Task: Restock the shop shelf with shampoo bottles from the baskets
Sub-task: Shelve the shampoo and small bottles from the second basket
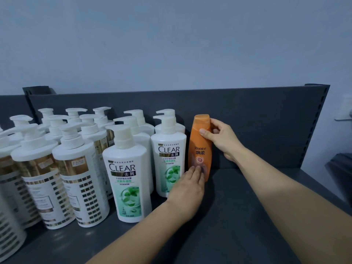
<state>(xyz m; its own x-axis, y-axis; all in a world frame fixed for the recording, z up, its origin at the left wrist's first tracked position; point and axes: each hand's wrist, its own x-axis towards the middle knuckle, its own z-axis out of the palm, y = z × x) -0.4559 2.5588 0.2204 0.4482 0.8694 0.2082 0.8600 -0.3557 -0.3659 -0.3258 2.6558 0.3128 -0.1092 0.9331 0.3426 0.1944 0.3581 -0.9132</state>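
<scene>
Tipping is what I watch for. I have the orange bottle [200,147] standing upright on the shelf [238,210], just right of the nearest Clear bottle [168,159] and close to the back panel [257,121]. My right hand [222,139] is wrapped round its upper part, with the thumb on the front below the cap and the fingers behind. My left hand [187,185] lies flat with its fingers straight. Their tips touch the lower front of the label, and the hand grips nothing.

The bottle is tall, narrow and looks slick, so its footing is small. If I release the right hand while the left pushes low, I judge the base could slide back and the top swing forward. A sideways nudge would knock it into the Clear bottle. The pump bottles [72,174] beyond are packed tight, so one could rock the next. I cannot tell whether the base sits fully flat, since my left fingers cover it. Nor can I tell whether it touches the Clear bottle.
</scene>
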